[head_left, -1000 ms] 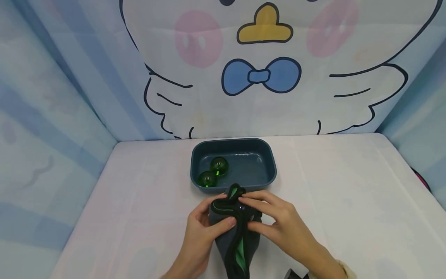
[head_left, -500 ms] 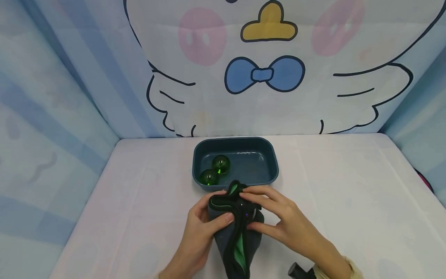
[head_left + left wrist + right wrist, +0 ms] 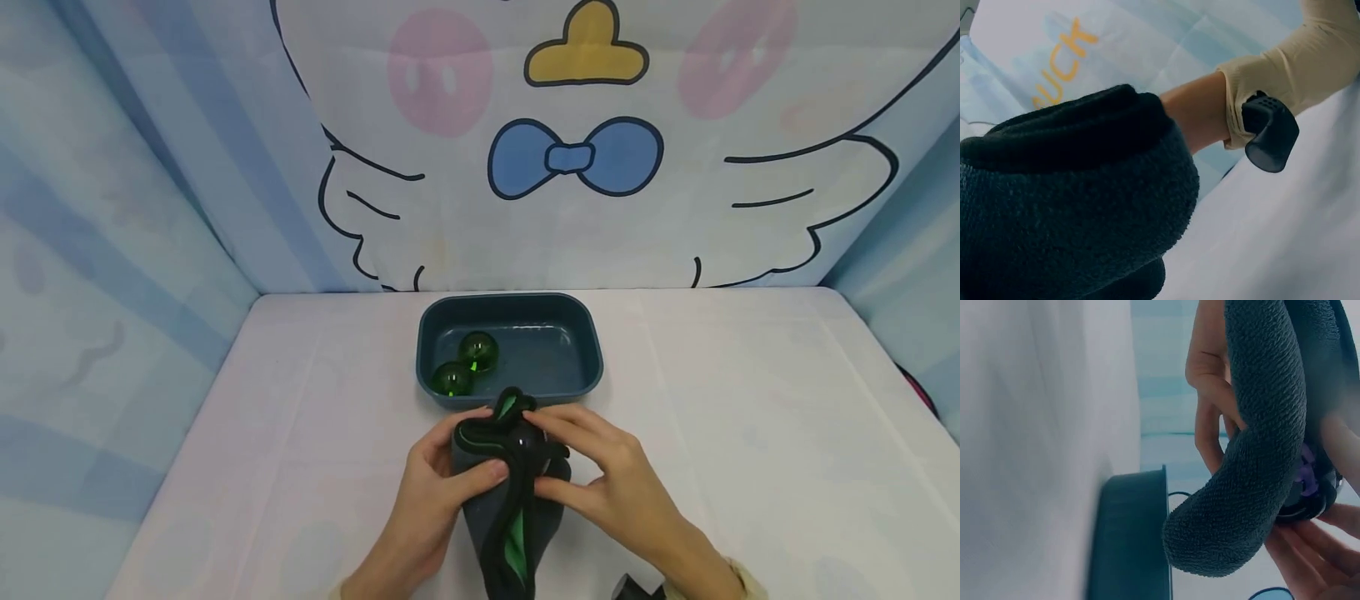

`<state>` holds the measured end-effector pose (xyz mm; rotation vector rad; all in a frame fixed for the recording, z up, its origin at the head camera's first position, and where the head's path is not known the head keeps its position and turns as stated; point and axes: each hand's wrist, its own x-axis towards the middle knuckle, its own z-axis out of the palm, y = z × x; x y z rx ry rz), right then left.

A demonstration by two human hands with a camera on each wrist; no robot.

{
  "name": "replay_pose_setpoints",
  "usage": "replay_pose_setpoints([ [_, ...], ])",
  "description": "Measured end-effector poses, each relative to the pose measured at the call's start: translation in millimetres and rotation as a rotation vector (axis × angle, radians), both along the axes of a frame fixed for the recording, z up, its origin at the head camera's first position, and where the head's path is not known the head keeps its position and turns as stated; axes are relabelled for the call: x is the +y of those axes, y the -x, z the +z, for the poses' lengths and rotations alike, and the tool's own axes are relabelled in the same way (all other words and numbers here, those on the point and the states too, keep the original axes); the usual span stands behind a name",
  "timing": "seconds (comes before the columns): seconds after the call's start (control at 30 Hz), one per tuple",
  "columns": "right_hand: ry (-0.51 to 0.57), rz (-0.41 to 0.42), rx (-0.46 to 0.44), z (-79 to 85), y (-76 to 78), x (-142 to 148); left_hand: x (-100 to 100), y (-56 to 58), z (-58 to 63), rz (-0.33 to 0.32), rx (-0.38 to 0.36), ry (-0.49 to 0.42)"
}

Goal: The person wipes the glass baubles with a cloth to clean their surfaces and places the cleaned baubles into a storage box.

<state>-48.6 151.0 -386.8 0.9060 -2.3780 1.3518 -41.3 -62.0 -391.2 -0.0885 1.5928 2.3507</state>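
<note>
A dark grey terry cloth (image 3: 480,500) with black edging and green in its folds hangs between the two hands in the head view. My left hand (image 3: 438,492) grips its left side, thumb in front and fingers behind. Tucked in the upper folds is a dark glossy ball (image 3: 529,442); the right wrist view shows purple inside the ball (image 3: 1307,481). My right hand (image 3: 600,462) holds the ball between thumb and fingertips, at the cloth's right side. In the left wrist view the cloth (image 3: 1079,212) hides most of the hands.
Just beyond the hands stands a dark blue rectangular tray (image 3: 558,392). Two clear green balls (image 3: 478,351) lie in its left part. A white-covered table (image 3: 735,433) spreads out around it, with printed fabric walls (image 3: 450,225) at the back and sides.
Both hands keep hold of the cloth and ball in nearly the same place. The ball and the cloth's right edge shift slightly under the right fingers; the head view drifts a little.
</note>
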Motion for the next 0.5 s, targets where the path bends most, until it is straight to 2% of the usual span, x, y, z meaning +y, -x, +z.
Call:
replay_pose_setpoints([
  [0.23, -0.073, 0.076, 0.033, 2.9, 2.5, 5.7, 2.2, 2.2, -2.9, 0.0, -0.046, -0.011],
  [0.33, -0.041, 0.063, 0.036, 1.4, 2.7, 4.7, 2.2, 2.0, -2.9, -0.006, -0.04, 0.01],
  [0.5, 0.03, -0.008, -0.015, -1.4, 0.8, 0.5, 0.8, 0.6, -1.1, -0.003, -0.014, 0.045],
])
